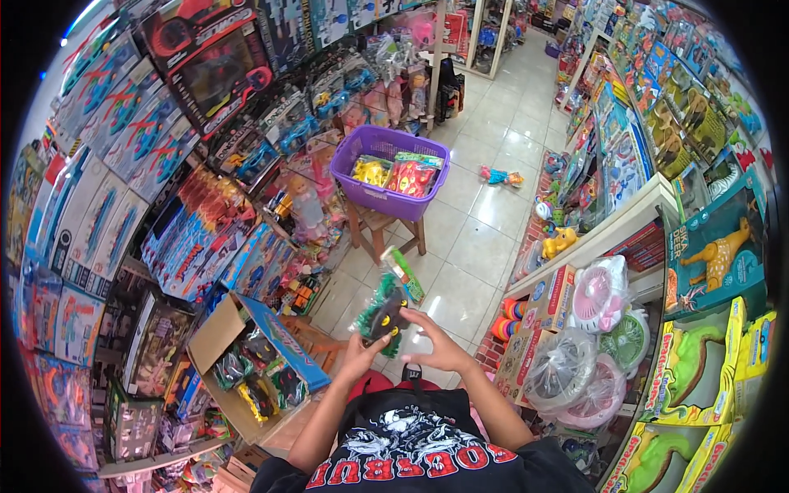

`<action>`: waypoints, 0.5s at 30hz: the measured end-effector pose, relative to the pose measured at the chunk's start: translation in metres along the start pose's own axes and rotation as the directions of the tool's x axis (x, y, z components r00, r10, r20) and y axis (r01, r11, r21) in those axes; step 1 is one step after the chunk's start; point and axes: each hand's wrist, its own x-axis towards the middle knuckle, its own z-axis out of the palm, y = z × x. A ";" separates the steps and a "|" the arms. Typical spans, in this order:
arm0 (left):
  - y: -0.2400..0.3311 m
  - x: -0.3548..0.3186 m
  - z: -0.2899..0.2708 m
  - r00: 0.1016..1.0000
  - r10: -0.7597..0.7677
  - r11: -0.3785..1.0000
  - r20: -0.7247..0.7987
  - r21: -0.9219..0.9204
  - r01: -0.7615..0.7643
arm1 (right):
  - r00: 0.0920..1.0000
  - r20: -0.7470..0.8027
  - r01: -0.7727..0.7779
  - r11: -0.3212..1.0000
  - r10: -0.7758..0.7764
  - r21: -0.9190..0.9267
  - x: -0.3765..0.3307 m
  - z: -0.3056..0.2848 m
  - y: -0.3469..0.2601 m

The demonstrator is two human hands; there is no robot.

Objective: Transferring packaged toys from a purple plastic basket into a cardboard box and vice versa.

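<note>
My left hand (359, 357) grips the lower end of a clear plastic packet holding a black and green toy (384, 316) with yellow round spots; its exact kind is not clear. A green header card (403, 275) tops the packet, tilted away from me. My right hand (436, 343) is beside the packet, fingers apart, its fingertips at the packet's right edge. To the left stands an opened cardboard box (220, 335) with several similar bagged toys in black, green and yellow. Ahead, a purple plastic basket (389, 203) holds a yellow packet (371, 171) and a red packet (411, 177).
The basket rests on a wooden stool (370, 234). Shelves of boxed toys line both sides of the tiled aisle (485, 226). Bagged fans (561, 366) and boxed green dinosaurs (690, 361) crowd the right. A small colourful packet (501, 176) lies on the floor.
</note>
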 end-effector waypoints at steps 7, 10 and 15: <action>0.038 0.047 0.014 0.851 0.452 0.695 0.267 0.492 -0.524 | 0.929 -0.122 -0.063 0.476 0.349 0.877 0.030 -0.025 0.029; 0.054 0.074 0.015 0.770 0.411 0.315 0.488 0.717 -0.622 | 0.818 -0.297 -0.118 0.650 0.492 0.751 0.058 -0.029 0.027; 0.081 0.135 0.003 0.717 0.391 0.324 0.577 0.643 -0.694 | 0.682 -0.497 -0.198 0.789 0.537 0.582 0.111 -0.053 0.035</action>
